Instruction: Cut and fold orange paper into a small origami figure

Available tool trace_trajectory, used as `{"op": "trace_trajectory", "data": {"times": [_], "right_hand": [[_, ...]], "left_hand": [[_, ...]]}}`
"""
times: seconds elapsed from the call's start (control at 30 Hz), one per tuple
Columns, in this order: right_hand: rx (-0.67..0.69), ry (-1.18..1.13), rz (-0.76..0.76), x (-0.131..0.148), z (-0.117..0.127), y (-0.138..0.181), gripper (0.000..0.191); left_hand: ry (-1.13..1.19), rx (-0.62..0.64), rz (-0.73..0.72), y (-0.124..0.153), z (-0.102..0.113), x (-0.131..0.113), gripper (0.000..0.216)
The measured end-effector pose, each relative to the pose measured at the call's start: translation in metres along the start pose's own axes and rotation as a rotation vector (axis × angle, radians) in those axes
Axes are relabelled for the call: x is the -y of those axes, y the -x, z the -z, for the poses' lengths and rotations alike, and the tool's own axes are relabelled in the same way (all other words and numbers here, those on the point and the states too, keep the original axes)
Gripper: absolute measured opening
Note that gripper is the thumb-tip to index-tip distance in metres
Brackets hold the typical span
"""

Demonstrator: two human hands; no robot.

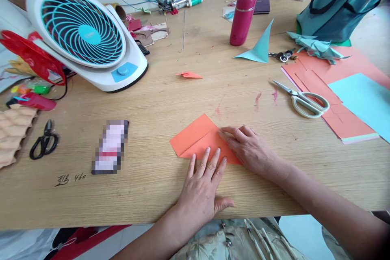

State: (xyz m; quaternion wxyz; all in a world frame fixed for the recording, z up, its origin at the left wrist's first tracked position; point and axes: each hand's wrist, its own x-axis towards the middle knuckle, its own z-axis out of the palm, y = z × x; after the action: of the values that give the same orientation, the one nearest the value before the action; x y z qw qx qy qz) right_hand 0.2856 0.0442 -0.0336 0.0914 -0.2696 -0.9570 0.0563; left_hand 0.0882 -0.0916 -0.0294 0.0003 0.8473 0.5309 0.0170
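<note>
A folded orange paper (195, 136) lies on the wooden table (170, 97) near its front edge. My left hand (202, 189) lies flat with its fingers stretched out, their tips pressing on the paper's lower edge. My right hand (248, 148) also lies flat and open on the paper's right part, fingers pointing left along a fold. Neither hand grips anything.
A white and teal fan (85, 34) stands at the back left. White-handled scissors (304, 99) lie beside stacked orange and teal sheets (350, 89) at the right. A magenta bottle (243, 18), a teal paper cone (258, 46), small black scissors (44, 140) and a phone (110, 147) lie around.
</note>
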Motion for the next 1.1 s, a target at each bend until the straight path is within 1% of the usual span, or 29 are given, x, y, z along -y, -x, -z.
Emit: {"op": "trace_trajectory", "data": {"times": [0.07,0.17,0.33,0.47,0.57,0.67,0.77,0.8,0.87,0.93,1.0,1.1], "right_hand": [[-0.001,-0.003,0.0,0.0,-0.001,0.0,0.048],[0.005,-0.019,0.003,-0.001,-0.001,0.001,0.049],[0.021,-0.036,0.004,-0.001,-0.001,0.001,0.049],[0.0,-0.013,0.004,0.001,0.0,0.001,0.05],[-0.006,0.015,0.027,0.002,0.002,0.002,0.047],[-0.049,0.008,0.029,0.004,0.005,0.003,0.041],[-0.132,0.009,-0.021,0.007,0.007,0.004,0.036],[-0.146,0.005,-0.013,0.009,0.008,0.004,0.035],[-0.129,-0.034,0.058,0.014,0.008,0.004,0.034],[-0.078,-0.092,0.128,0.019,0.007,0.002,0.036],[-0.035,-0.115,0.146,0.023,0.006,0.0,0.038],[-0.019,-0.083,0.13,0.027,0.004,-0.002,0.042]], "left_hand": [[-0.003,0.012,-0.021,0.0,-0.002,0.002,0.091],[-0.037,0.006,-0.011,0.005,-0.001,0.008,0.095],[-0.099,-0.015,0.074,0.02,0.004,0.018,0.101],[-0.106,-0.033,0.155,0.032,0.002,0.024,0.098],[-0.075,-0.042,0.15,0.034,-0.001,0.032,0.1],[-0.001,-0.002,0.097,0.028,0.001,0.046,0.099],[0.088,0.051,0.015,0.016,0.004,0.066,0.093],[0.108,0.061,-0.006,0.011,0.005,0.073,0.092],[0.124,0.075,-0.04,0.0,0.007,0.086,0.089],[0.124,0.083,-0.063,-0.011,0.008,0.096,0.087],[0.124,0.093,-0.069,-0.022,0.01,0.101,0.085],[0.123,0.104,-0.053,-0.034,0.014,0.101,0.078]]}}
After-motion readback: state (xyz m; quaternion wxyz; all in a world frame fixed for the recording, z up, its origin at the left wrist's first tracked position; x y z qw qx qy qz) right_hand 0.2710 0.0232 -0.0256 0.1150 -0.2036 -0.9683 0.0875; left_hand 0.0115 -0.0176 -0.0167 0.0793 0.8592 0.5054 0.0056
